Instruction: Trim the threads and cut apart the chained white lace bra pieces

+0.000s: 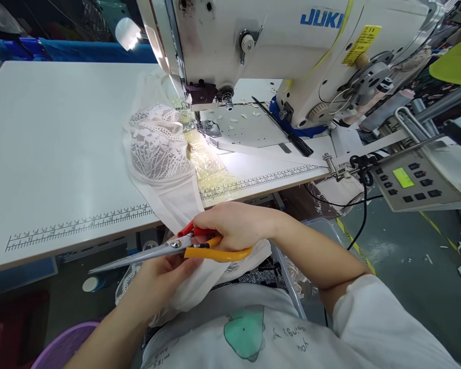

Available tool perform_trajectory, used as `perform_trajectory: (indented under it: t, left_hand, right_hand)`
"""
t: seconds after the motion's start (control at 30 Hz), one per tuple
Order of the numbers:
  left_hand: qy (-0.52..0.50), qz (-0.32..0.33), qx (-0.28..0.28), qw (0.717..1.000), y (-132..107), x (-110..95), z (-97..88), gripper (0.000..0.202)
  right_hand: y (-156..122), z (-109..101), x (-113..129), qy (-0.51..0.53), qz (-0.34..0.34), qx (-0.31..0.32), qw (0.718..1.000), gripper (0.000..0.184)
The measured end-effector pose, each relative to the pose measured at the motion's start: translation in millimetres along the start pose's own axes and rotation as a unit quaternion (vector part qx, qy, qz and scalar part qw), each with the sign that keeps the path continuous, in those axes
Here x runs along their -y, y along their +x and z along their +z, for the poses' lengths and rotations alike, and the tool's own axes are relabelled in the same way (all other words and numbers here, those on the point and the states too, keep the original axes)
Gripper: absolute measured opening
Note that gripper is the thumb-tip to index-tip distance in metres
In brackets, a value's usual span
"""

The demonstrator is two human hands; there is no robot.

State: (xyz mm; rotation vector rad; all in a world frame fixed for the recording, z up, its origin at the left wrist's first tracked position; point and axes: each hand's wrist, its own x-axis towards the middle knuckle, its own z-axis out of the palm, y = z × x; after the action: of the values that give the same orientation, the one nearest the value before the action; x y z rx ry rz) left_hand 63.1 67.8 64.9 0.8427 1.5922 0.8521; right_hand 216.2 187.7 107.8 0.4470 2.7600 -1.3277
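Scissors [175, 244] are sitting in the right hand [238, 225], fingers wrapping the handles; left hand [163, 282] is gripping white cloth [202, 289] just under the blades [138, 258]. Bra [159, 154] is lying beside the machine [230, 51], its band hanging over the table [61, 138] edge. Probably a snipping step; next move is likely calling for steering blades clear of lace.

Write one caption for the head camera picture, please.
Right hand holding scissors, left hand on a white lace garment, before a sewing machine.

a purple tub [63, 346] sits low at left; a black-handled tool [293, 138] lies on the table [61, 143].
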Motion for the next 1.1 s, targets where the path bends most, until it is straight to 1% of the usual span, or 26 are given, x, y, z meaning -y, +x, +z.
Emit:
perform_trajectory:
  t: [0.1,0.17,0.2,0.27,0.3,0.33,0.37,0.4,0.43,0.5,0.57,0.63,0.73,0.83,0.93,1.0,1.1]
  left_hand:
    - [-0.015,-0.052,-0.012,0.998,1,4,0.2,0.020]
    - [-0.054,-0.070,0.013,0.996,2,4,0.6,0.020]
    - [-0.082,-0.066,0.036,0.994,2,4,0.6,0.020]
    - [-0.131,-0.042,0.077,0.987,3,2,0.3,0.019]
    - [-0.146,-0.029,0.087,0.985,3,2,0.0,0.018]
    - [-0.156,-0.019,0.087,0.984,2,1,-0.5,0.019]
    - [-0.163,-0.014,0.081,0.983,0,0,-0.9,0.021]
    - [-0.166,-0.014,0.072,0.983,-1,0,-1.2,0.022]
    - [-0.168,-0.014,0.059,0.984,-3,-1,-1.4,0.022]
    - [-0.162,-0.016,0.025,0.986,-6,-2,-1.2,0.020]
    - [-0.151,-0.016,-0.001,0.988,-9,-4,-0.4,0.018]
    - [-0.136,-0.009,0.003,0.991,-10,-5,0.9,0.017]
    - [-0.099,0.008,0.014,0.995,-10,-6,3.6,0.017]
    - [-0.080,0.017,0.004,0.997,-11,-6,6.5,0.016]
    - [-0.083,0.015,0.000,0.996,-12,-6,7.7,0.017]
    - [-0.089,0.016,-0.012,0.996,-13,-6,7.1,0.015]
    - [-0.091,0.049,-0.011,0.995,-15,-5,4.7,0.012]
  right_hand:
    - [0,4,-3,0.000,0.004,-0.002,1.000,0.021]
    - [-4,11,-5,0.022,0.009,-0.029,0.999,0.018]
    - [-7,16,-6,0.043,0.015,-0.064,0.997,0.018]
    - [-16,30,-7,0.092,0.027,-0.175,0.980,0.022]
    - [-23,37,-7,0.110,0.029,-0.235,0.965,0.028]
    - [-30,45,-8,0.124,0.027,-0.281,0.951,0.034]
    - [-37,54,-9,0.124,0.016,-0.304,0.945,0.041]
    - [-45,62,-10,0.122,0.011,-0.290,0.949,0.047]
    - [-52,69,-11,0.122,0.020,-0.254,0.959,0.051]
    - [-63,82,-14,0.111,0.063,-0.153,0.980,0.054]
    - [-70,92,-16,0.093,0.116,-0.081,0.986,0.055]
    - [-73,97,-17,0.074,0.148,-0.050,0.985,0.053]
    - [-70,99,-14,0.059,0.161,-0.038,0.984,0.049]
    - [-63,100,-12,0.065,0.155,-0.054,0.984,0.047]
    - [-60,100,-12,0.075,0.145,-0.066,0.984,0.046]
    - [-61,98,-12,0.080,0.141,-0.065,0.985,0.046]
    - [-69,93,-13,0.094,0.135,-0.051,0.985,0.046]
